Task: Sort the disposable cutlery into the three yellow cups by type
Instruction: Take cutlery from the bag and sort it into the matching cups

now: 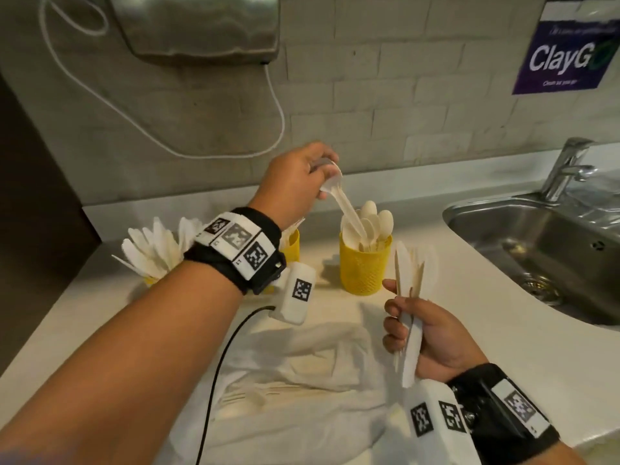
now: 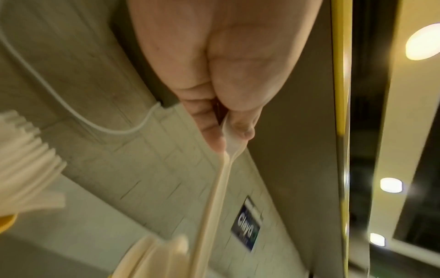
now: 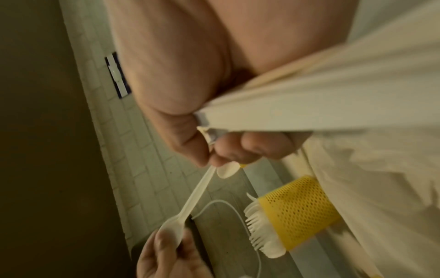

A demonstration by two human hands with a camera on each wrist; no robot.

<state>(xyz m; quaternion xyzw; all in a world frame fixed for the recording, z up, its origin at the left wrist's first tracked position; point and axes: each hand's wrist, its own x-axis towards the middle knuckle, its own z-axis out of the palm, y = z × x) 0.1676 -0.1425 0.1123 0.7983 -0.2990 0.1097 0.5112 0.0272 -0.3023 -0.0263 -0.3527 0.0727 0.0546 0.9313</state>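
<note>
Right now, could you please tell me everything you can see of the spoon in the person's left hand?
The spoon is a pale, cream-white disposable piece that looks like plastic, with an oval bowl and a long, slim handle. The left hand pinches it by the bowl, thumb and fingers closing on it. It hangs tilted, handle end down, reaching into the yellow cup among other spoons standing bowl-up. Whether its tip touches them is unclear.

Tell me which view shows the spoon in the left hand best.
The head view: the whole spoon shows, bowl pinched by the left hand, handle tip inside the yellow cup of spoons. The left wrist view shows it close but blurred. The right wrist view shows it partly, behind fingers.
</note>
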